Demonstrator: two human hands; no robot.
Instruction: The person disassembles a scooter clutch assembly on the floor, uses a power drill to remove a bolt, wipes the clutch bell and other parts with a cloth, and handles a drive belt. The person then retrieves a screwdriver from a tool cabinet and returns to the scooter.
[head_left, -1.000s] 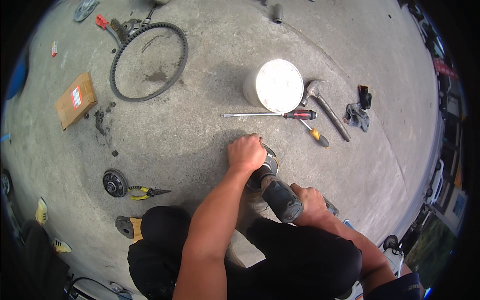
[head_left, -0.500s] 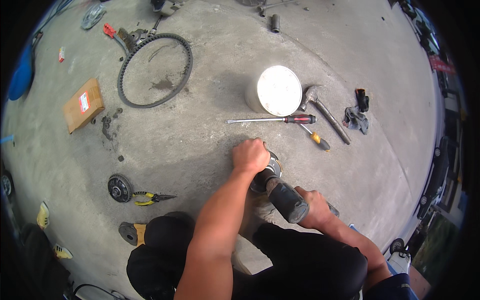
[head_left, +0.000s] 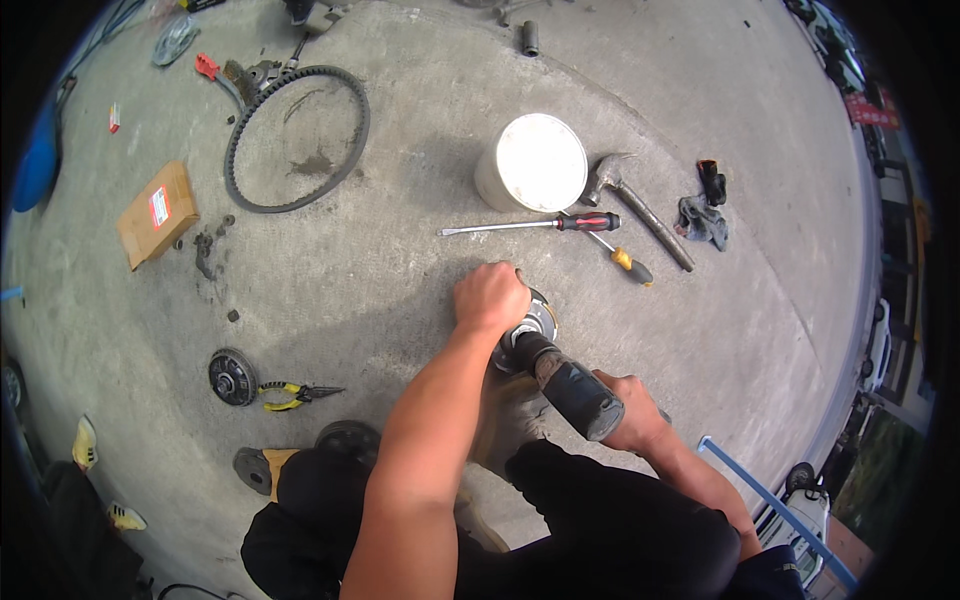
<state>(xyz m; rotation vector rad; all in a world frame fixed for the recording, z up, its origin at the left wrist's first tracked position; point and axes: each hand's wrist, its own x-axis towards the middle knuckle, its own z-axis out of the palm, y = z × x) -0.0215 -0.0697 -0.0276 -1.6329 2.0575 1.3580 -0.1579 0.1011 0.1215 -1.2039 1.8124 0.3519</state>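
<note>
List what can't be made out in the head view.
All in the head view:
- Round metal part, left side: covered by the left hand.
- Right hand, most fingers: hidden behind the power tool.
- Blue object, left side: cut off by the picture's dark rim.

The left grip (head_left: 491,298) has its fingertips curled out of sight and covers part of the round part (head_left: 545,316), whose centre is hidden by the nose of the power tool (head_left: 583,402). The right grip (head_left: 630,408) conceals most of the tool's handle. The yellow-handled screwdriver (head_left: 632,267) has its shank partly covered by the red-and-black screwdriver (head_left: 588,222). A blue object (head_left: 35,165) is cut off by the dark left border. The label (head_left: 159,207) on the cardboard box (head_left: 178,222) is too small to read, and the dark scraps (head_left: 204,252) beside it cannot be identified. Vehicles (head_left: 878,345) along the right border blur together.
</note>
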